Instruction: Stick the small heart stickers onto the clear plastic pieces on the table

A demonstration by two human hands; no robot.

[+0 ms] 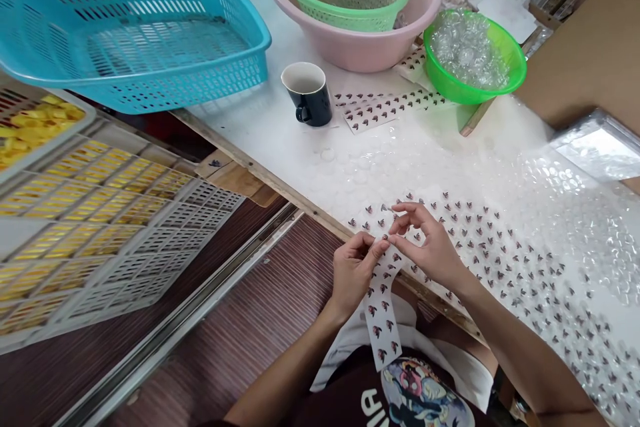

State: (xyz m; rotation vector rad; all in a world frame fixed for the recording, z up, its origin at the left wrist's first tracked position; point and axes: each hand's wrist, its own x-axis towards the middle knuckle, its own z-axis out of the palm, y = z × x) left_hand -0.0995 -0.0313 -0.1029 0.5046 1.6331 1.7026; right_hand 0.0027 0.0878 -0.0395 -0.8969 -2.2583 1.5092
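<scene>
My left hand (354, 273) pinches a white strip of stickers (383, 320) near its upper end. The strip, printed with small dark-and-reddish figures, hangs over the table's edge towards my lap. My right hand (425, 243) meets it from the right, with thumb and a curled finger at a small sticker (385, 238) by the left thumb. Its index finger is lifted away from the thumb. Beneath and beyond the hands, many small clear pieces (480, 230) with the same figure on them lie spread over the white tabletop (280, 140).
Behind stand a dark mug (320, 107), more sticker sheets (370, 117), a pink basin (350, 53) holding a green basket (345, 17), and a green bowl (445, 80) of clear pieces. A blue basket (200, 87) sits left, above white crates (165, 213) with yellow pieces. Plain clear pieces (565, 177) cover the right.
</scene>
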